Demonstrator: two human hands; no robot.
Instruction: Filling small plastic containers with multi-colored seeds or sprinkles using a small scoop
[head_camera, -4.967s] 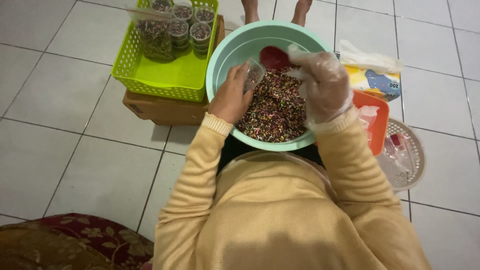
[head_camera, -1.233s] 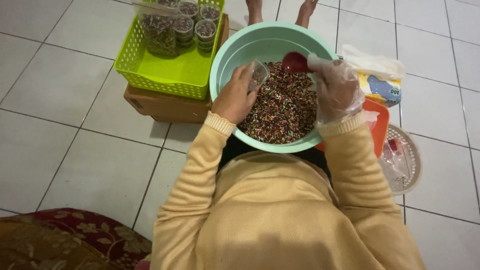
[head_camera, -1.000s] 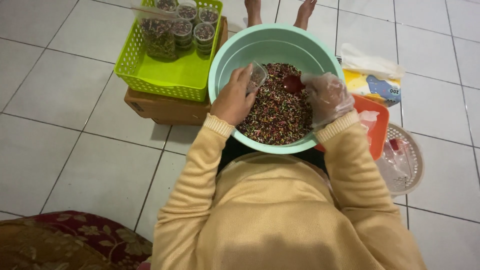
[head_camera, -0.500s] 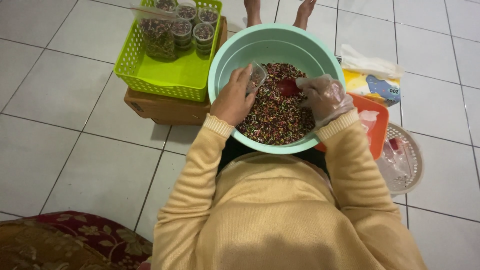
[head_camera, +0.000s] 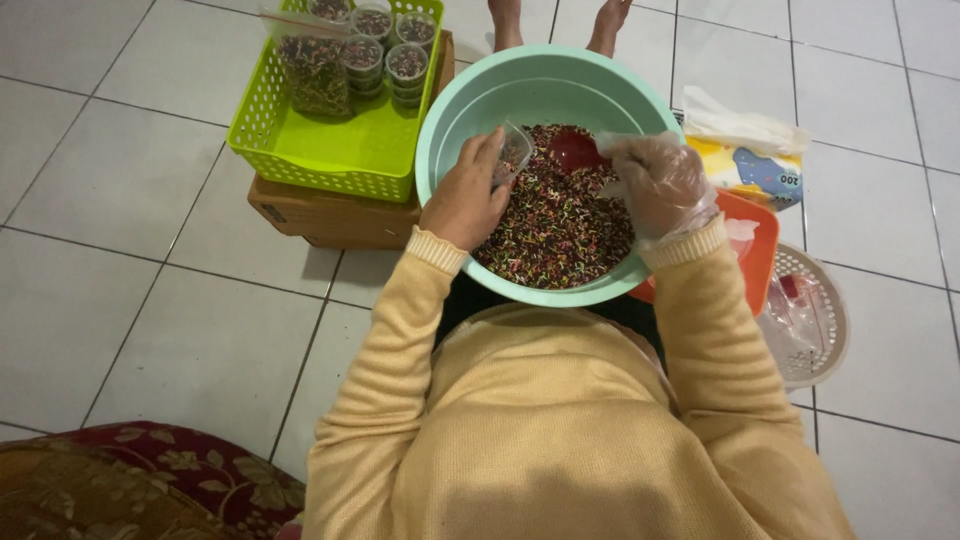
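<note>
A large mint-green bowl (head_camera: 470, 110) rests on my lap, filled with small dark and coloured sprinkles (head_camera: 560, 225). My left hand (head_camera: 465, 195) holds a small clear plastic cup (head_camera: 513, 150) tilted over the sprinkles. My right hand (head_camera: 655, 180), in a clear plastic glove, holds a red scoop (head_camera: 577, 150) whose bowl sits just right of the cup's mouth, above the sprinkles.
A lime-green basket (head_camera: 340, 150) on a cardboard box (head_camera: 330, 215) at the left holds several filled cups (head_camera: 385, 45) and a filled bag. An orange tray (head_camera: 755, 245), a white round basket (head_camera: 825, 320) and a tissue pack (head_camera: 750, 165) lie right. Another person's feet (head_camera: 555, 20) are beyond the bowl.
My right hand dipped the red scoop into the sprinkles, then raised it back toward the cup. My left hand has kept the cup in place.
</note>
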